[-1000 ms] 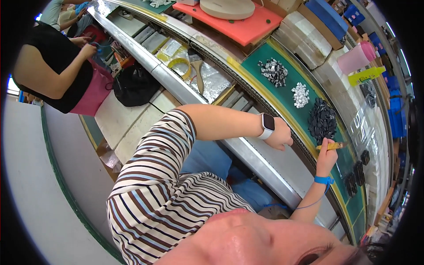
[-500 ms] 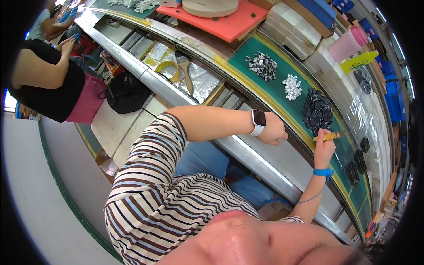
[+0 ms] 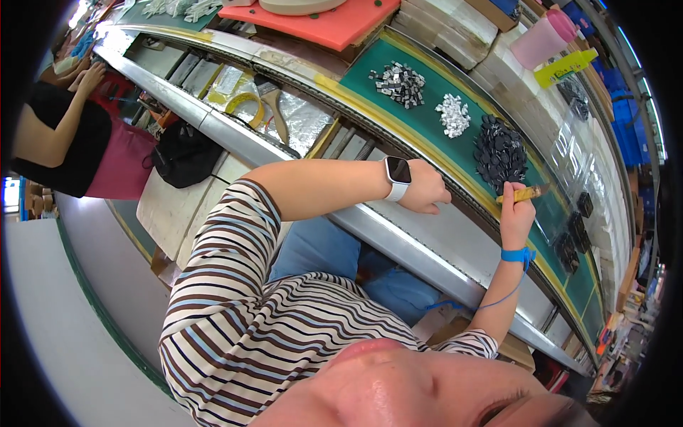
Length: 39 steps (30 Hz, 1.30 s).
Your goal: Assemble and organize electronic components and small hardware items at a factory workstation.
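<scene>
My right hand [image 3: 518, 217], with a blue strap round its wrist, grips a tool with a yellow handle [image 3: 518, 196] and a dark tip pointing right. The kind of tool cannot be made out. It is just in front of a pile of flat black pieces [image 3: 499, 153] on the green mat [image 3: 363, 75]. My left hand [image 3: 425, 188], wearing a white-banded watch [image 3: 397, 174], is palm down over the near edge of the bench. Its fingers are curled, and whatever lies under them is hidden.
White pieces [image 3: 453, 116] and grey-black pieces [image 3: 400, 85] form two more piles on the mat. Beside a yellow tape roll [image 3: 244, 110] lies a brush [image 3: 276, 114]. Behind stand a pink bottle [image 3: 542, 41] and a red board [image 3: 313, 23]. Another person [image 3: 60, 135] sits at far left.
The whole view has shifted, so the bench and piles appear farther left and higher. My right hand still grips the yellow-handled tool, and my left hand keeps much the same curled pose.
</scene>
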Motion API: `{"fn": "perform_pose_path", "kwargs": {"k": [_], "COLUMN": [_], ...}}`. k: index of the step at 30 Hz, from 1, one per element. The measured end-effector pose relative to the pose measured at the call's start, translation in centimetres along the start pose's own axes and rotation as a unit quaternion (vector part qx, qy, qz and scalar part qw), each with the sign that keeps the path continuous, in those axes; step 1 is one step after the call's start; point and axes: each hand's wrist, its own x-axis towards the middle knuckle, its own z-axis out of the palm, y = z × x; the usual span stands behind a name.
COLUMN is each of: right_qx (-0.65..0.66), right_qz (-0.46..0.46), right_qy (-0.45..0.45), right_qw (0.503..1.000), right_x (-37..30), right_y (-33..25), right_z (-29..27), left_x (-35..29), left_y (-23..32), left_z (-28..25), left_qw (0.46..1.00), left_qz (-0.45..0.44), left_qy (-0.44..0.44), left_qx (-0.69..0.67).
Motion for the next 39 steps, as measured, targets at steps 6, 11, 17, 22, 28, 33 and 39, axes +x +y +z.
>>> {"fn": "perform_pose_path", "kwargs": {"k": [6, 11, 17, 22, 28, 33, 39], "right_qx": [-0.022, -0.043, -0.061, -0.057, -0.059, -0.057, -0.083], "right_qz": [-0.054, -0.002, 0.009, -0.009, -0.015, -0.021, -0.038], "right_qy": [0.085, 0.005, -0.007, 0.005, 0.006, 0.014, 0.01], "right_qw": [0.995, 0.999, 0.998, 0.998, 0.998, 0.998, 0.996], "right_x": [-0.3, 0.2, 0.1, 0.2, 0.1, 0.0, 0.0], "right_y": [-1.5, 0.5, 0.4, 1.0, 1.3, 1.4, 1.6], "right_z": [-0.7, 0.8, 0.7, 0.8, 0.9, 1.0, 1.1], "left_x": [-0.5, -0.3, -0.3, -0.3, -0.3, -0.2, -0.1], "left_y": [-0.1, -0.4, 1.6, 3.4, 3.9, 4.1, 5.2], "left_z": [-0.5, -0.5, -1.2, -0.1, -0.1, -0.1, -0.4], "left_qw": [1.0, 1.0, 0.99, 0.954, 0.942, 0.931, 0.92], "left_qz": [-0.007, 0.007, 0.01, 0.134, 0.143, 0.137, 0.144], "left_qy": [-0.015, -0.008, -0.028, 0.109, 0.117, 0.139, 0.142], "left_qx": [0.008, 0.022, 0.135, 0.246, 0.279, 0.308, 0.335]}}
